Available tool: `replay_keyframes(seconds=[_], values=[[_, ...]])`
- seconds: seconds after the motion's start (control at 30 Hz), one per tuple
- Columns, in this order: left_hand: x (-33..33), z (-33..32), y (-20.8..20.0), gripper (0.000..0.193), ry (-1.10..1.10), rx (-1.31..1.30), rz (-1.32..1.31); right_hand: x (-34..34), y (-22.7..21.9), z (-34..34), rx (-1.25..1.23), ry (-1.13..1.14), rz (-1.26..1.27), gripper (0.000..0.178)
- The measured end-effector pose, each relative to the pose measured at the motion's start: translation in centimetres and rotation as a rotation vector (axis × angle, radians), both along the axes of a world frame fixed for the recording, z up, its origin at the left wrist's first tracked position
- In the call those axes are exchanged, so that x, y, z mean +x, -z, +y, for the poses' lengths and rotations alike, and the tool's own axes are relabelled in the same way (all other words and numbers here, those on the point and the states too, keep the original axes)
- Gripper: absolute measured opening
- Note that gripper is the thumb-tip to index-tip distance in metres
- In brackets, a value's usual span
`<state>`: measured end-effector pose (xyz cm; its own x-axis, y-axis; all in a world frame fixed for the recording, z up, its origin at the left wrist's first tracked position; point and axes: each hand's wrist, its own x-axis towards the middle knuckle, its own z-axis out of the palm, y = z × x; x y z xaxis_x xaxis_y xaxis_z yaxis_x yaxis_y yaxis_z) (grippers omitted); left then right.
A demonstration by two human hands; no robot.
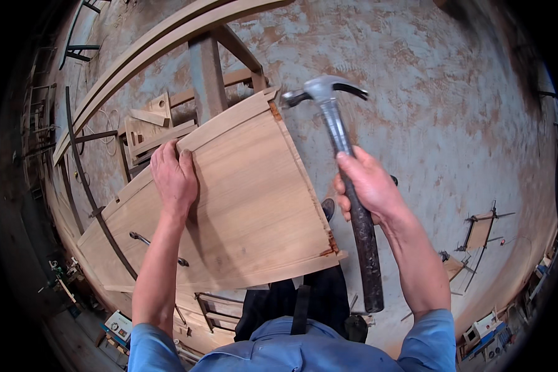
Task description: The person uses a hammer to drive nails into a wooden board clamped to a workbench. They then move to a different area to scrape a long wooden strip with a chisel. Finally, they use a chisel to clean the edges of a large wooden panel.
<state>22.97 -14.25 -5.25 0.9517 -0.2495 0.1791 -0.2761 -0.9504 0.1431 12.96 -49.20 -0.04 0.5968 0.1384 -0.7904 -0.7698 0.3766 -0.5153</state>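
Note:
My right hand (371,185) is closed round the handle of a claw hammer (338,127). Its metal head is raised beside the right end of a wooden panel, apart from the wood, and the dark grip hangs below my fist. The wooden panel (254,192) lies in front of me, framed by long rails along its far and near edges. Reddish-brown patches mark the corners of its right end. My left hand (175,177) rests on the far rail, fingers over the edge and thumb on top, pressing on the panel.
A dark metal bar (99,217) crosses the panel's left part, with a wrench-like metal tool (158,249) on the wood nearby. Beyond the far rail stand a wooden frame (208,74) and offcuts (152,118). Clamped pieces (479,231) lie on the floor at right.

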Motion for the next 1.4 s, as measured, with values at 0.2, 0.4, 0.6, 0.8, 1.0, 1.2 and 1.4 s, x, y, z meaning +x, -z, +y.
replay_keyframes(seconds=[0.2,0.4,0.6,0.8,1.0,1.2,1.4], values=[[0.1,-0.2,0.1,0.036,-0.005,0.000,0.001,0.2,0.5,1.0,-0.063,0.115,0.013,0.024],[0.1,-0.2,-0.2,0.036,0.007,-0.010,0.020,0.4,0.5,-0.1,-0.081,0.170,0.028,0.024],[0.1,-0.1,-0.2,0.035,-0.005,0.004,0.008,0.3,-0.5,1.2,-0.050,-0.086,0.002,0.023],[0.3,-0.3,-0.4,0.034,0.006,-0.017,0.012,0.5,0.7,1.3,-0.133,0.254,0.016,0.025],[0.2,0.6,0.1,0.034,0.020,-0.014,-0.013,0.8,-0.2,0.2,-0.034,-0.016,0.009,0.025],[0.4,0.2,-0.1,0.035,0.006,-0.013,0.007,0.5,-1.1,1.8,0.002,-0.091,0.053,0.023],[0.2,0.6,0.1,0.034,0.010,-0.025,-0.008,0.8,0.0,0.8,-0.100,0.125,0.026,0.025]])
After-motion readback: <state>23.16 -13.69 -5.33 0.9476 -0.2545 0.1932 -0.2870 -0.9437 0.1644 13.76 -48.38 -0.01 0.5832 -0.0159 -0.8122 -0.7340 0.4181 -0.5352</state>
